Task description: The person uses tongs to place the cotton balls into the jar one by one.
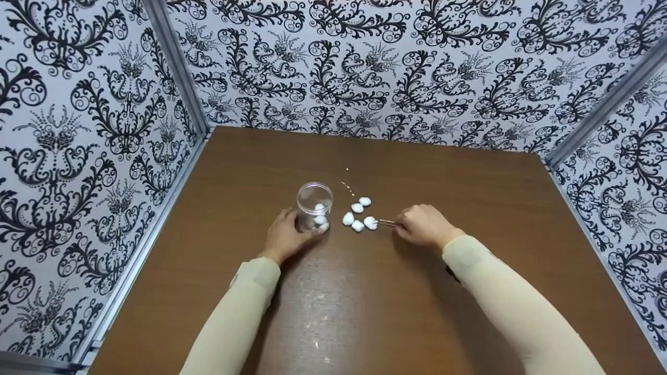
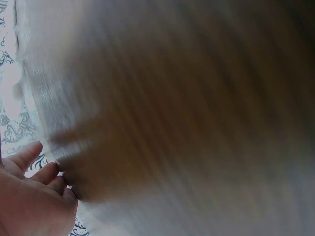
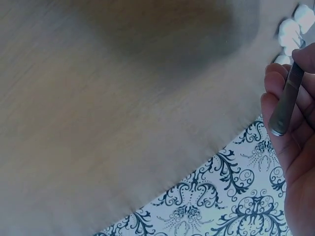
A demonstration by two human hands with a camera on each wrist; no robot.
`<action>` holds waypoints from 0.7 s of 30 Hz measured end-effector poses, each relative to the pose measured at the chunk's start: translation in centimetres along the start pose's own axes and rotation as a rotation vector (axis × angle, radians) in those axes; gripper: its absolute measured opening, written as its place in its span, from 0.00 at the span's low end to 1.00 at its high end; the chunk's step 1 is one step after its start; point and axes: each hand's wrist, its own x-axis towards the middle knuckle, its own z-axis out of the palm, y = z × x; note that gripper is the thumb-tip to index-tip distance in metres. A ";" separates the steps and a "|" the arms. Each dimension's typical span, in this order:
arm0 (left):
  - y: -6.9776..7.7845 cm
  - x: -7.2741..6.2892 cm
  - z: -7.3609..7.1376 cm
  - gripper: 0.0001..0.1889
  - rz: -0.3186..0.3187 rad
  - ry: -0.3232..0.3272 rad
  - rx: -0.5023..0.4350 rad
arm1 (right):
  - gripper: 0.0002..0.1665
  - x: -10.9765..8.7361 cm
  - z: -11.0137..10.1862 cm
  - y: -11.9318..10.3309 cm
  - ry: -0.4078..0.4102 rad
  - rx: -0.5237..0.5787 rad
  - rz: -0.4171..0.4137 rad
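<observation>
A clear plastic jar stands on the table with several white cotton balls inside. My left hand grips its lower part, thumb in front and fingers at the left side. In the left wrist view, that hand shows at the lower left, its fingers bent; the jar is out of sight there. With my right hand I pinch metal tweezers, whose tips are right at a cotton ball. Other cotton balls lie grouped between the jar and the tweezers.
The brown wooden table carries the jar and cotton balls. Small pale specks show just behind the cotton balls. Patterned panels with metal posts border the table at the back and sides.
</observation>
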 end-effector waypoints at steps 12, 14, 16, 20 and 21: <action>0.0 0.0 0.0 0.48 0.006 0.006 -0.003 | 0.08 0.7 0.3 -0.1 -0.017 0.001 0.014; 0.0 0.0 0.0 0.48 0.005 0.005 -0.001 | 0.09 0.8 0.5 -0.2 -0.024 0.007 0.010; 0.0 0.0 0.0 0.48 0.007 0.004 -0.001 | 0.10 0.9 0.6 -0.2 -0.029 0.009 0.008; 0.1 -0.1 -0.2 0.49 0.010 0.007 -0.002 | 0.12 1.0 0.7 -0.3 -0.046 0.013 0.025; 0.1 -0.1 -0.2 0.49 0.010 0.007 -0.002 | 0.12 1.1 0.7 -0.4 -0.053 0.012 0.031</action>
